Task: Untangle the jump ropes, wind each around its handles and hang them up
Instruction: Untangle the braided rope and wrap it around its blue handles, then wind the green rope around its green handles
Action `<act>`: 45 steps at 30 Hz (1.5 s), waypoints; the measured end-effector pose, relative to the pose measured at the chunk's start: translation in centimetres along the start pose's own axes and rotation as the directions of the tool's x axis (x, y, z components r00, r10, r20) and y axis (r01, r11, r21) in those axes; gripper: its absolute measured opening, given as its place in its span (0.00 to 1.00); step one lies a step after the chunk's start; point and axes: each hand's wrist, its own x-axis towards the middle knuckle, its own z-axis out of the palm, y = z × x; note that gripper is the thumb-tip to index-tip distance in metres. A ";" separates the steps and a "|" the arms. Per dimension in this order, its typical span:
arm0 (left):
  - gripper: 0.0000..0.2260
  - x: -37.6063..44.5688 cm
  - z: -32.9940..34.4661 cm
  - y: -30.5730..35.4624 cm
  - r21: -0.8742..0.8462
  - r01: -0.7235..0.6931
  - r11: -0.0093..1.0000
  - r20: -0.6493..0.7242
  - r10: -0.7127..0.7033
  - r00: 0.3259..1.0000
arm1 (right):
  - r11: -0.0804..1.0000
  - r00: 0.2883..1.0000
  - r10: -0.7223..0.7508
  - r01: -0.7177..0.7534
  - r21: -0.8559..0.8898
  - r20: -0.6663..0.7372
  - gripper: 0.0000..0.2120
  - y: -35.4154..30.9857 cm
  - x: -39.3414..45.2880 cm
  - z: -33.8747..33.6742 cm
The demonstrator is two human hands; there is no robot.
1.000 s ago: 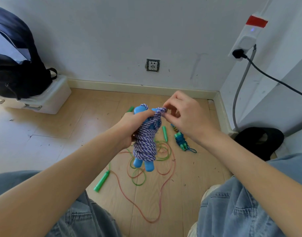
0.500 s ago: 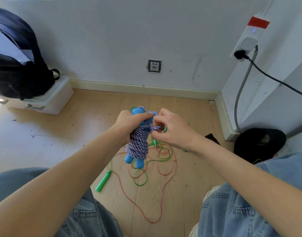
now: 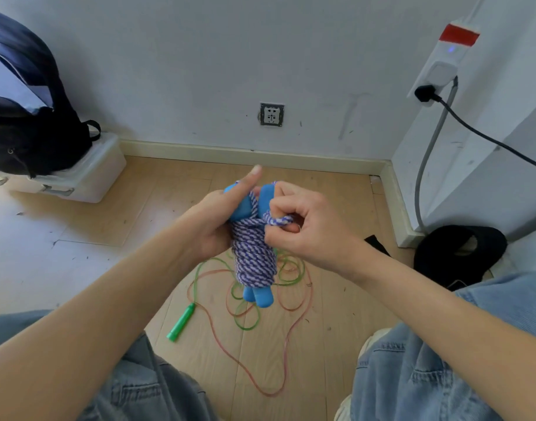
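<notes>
We hold the wound purple-white rope bundle (image 3: 253,253) upright in our left hand (image 3: 213,221), its blue handles (image 3: 257,294) pointing down, while our right hand (image 3: 303,226), just beside its top, pinches the loose rope end (image 3: 278,220).

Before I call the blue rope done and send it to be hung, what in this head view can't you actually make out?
- Rope end: the right hand pinches a loop of the blue-and-white rope; its fingers hide whether the end is tucked.
- Left hand: its grip is behind the blue handles.
- Green and orange ropes: partly hidden by the bundle; only one green handle shows.
- No hook in frame.
</notes>
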 end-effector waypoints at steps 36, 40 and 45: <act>0.08 17.8 1.0 -12.4 0.448 0.254 0.857 -0.260 -0.147 0.954 | 0.455 0.556 0.789 -0.815 -0.360 -0.261 0.19 24.8 -1.2 -2.9; 0.02 21.0 0.6 -16.8 0.619 0.276 0.735 -0.262 -0.138 0.955 | 0.361 0.498 0.807 -0.842 -0.401 -0.319 0.04 29.0 -2.0 -3.0; 0.19 22.1 -1.5 -22.2 0.816 0.388 0.428 -0.369 -0.130 0.920 | 0.438 0.699 0.646 -0.669 -0.601 -0.307 0.18 31.5 -2.5 -0.3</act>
